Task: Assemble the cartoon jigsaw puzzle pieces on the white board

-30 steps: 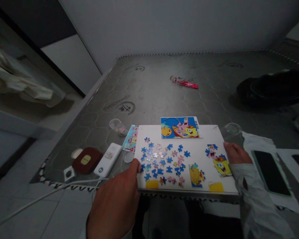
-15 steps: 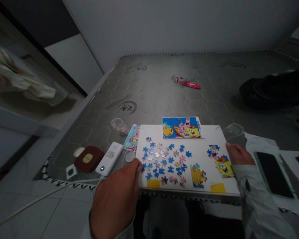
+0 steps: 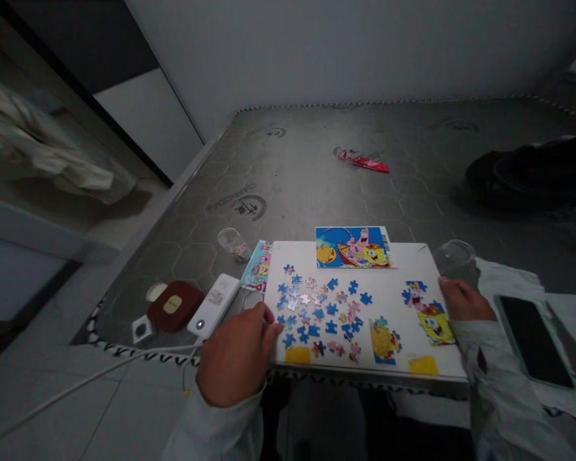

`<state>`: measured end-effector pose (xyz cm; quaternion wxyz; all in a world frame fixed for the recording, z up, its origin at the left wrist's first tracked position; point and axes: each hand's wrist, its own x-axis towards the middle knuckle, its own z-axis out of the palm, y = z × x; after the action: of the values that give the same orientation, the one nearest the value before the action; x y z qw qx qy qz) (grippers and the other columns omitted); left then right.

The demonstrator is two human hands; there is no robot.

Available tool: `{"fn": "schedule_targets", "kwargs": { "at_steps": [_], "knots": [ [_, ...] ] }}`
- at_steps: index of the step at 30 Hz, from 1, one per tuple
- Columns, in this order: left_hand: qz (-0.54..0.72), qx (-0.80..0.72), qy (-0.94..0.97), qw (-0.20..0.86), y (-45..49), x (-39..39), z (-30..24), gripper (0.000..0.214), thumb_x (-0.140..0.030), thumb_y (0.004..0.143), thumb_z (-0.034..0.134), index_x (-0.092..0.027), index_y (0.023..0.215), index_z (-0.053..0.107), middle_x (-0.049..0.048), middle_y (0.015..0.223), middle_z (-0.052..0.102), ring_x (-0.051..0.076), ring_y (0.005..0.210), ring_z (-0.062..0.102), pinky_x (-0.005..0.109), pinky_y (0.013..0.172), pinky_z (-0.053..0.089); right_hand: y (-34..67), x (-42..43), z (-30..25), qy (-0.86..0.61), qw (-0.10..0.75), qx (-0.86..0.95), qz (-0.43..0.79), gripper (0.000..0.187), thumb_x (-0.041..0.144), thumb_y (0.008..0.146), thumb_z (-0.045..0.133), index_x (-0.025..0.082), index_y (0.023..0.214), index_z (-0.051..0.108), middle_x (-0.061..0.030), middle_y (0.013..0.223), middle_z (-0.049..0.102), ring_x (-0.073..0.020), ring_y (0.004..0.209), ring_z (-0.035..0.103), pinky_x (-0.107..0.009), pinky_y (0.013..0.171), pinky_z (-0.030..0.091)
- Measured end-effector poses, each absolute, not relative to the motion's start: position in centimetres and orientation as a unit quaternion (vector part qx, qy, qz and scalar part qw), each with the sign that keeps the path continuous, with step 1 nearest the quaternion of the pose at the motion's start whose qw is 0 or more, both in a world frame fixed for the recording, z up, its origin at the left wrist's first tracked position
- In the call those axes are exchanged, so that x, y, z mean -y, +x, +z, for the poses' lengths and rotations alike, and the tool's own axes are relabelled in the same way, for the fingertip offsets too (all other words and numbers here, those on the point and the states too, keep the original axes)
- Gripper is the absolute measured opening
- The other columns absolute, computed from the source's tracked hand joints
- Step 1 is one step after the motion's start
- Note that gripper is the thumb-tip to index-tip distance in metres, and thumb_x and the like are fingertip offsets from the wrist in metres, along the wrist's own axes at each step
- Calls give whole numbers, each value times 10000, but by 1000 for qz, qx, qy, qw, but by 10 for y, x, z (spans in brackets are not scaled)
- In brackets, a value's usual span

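Note:
A white board (image 3: pixel 365 256) lies in front of me with many loose jigsaw pieces (image 3: pixel 312 310) on its left half. My left hand (image 3: pixel 240 352) is curled at the board's left edge, thumb over the top beside the nearest blue pieces; its lower fingers are hidden. At the right edge my right hand (image 3: pixel 465 299) is closed around the rim. Two joined sections rest on the board: a burger section (image 3: pixel 384 340) and a pink-and-yellow character section (image 3: pixel 429 314). The picture card (image 3: pixel 352 247) lies along the board's far edge.
Left of the board are a clear cup with pieces (image 3: pixel 234 244), a second card (image 3: pixel 258 266), a white power bank (image 3: pixel 214 306) with a cable and a brown case (image 3: pixel 175 305). A clear cup (image 3: pixel 456 255) and a phone (image 3: pixel 532 339) are on the right. A red wrapper (image 3: pixel 365 160) lies farther back.
My left hand has moved up and right, its thumb now farther over the board's edge. My right hand stays at the right rim. The whole view has shifted slightly.

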<state>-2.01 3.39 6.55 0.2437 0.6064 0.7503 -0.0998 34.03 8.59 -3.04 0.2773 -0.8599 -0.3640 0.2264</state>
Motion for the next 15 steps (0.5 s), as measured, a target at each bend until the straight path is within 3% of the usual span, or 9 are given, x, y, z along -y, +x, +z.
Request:
{"fn": "schedule_targets", "kwargs": {
  "at_steps": [7,15],
  "knots": [
    [-46,-749,618,234,-22,-33,65,211,-270,891,627,-337,1088,663,-40,1061,730,178,942,679,283,727,420,339,-87,-27,-861,267,376,215,407,632,749,482,242,737,598,9,617,574,-211,668,545,-321,628,357],
    [-54,-732,633,246,-25,-34,63,278,-257,873,643,-347,1131,693,-27,1081,741,196,985,681,306,775,445,338,-86,-25,-856,282,370,227,395,628,736,510,243,742,599,5,617,576,-225,666,550,-332,636,369]
  ]
}}
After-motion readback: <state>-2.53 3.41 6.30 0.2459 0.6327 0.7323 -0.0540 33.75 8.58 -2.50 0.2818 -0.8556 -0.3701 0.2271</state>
